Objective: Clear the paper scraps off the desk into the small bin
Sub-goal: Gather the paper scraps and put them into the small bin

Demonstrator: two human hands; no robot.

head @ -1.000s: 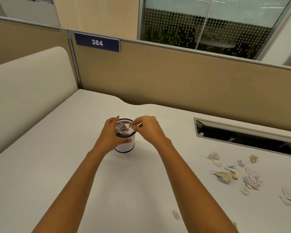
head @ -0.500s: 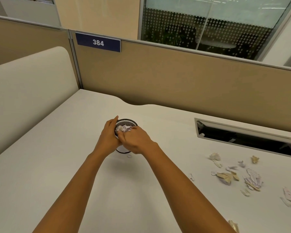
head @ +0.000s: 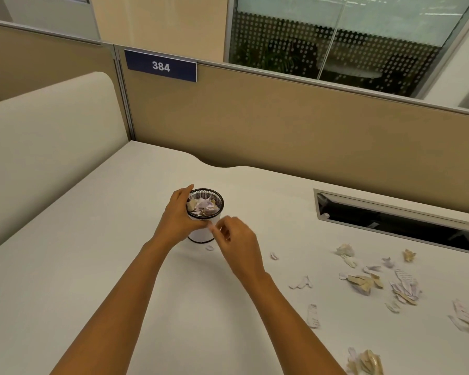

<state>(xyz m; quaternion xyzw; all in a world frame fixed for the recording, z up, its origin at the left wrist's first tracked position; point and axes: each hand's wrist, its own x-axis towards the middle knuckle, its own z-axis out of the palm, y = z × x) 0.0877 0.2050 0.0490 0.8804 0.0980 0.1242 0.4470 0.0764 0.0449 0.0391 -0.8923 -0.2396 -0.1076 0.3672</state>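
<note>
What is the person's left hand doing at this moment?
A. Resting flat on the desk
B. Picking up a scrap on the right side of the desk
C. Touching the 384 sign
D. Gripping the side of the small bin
D: the left hand is wrapped around the side of the small bin, which stands upright with paper scraps inside.

A single wide-angle view looks from the person's head forward and down along both forearms onto the white desk (head: 98, 280), with the small bin (head: 205, 216) near the middle of the frame and the left hand (head: 178, 217) and right hand (head: 237, 243) close below it. The view faces the tan partition (head: 295, 136) bearing the blue sign (head: 161, 66), with glass panels above it, and straight edges bow toward the frame's borders. No second view shares the scene.
</note>
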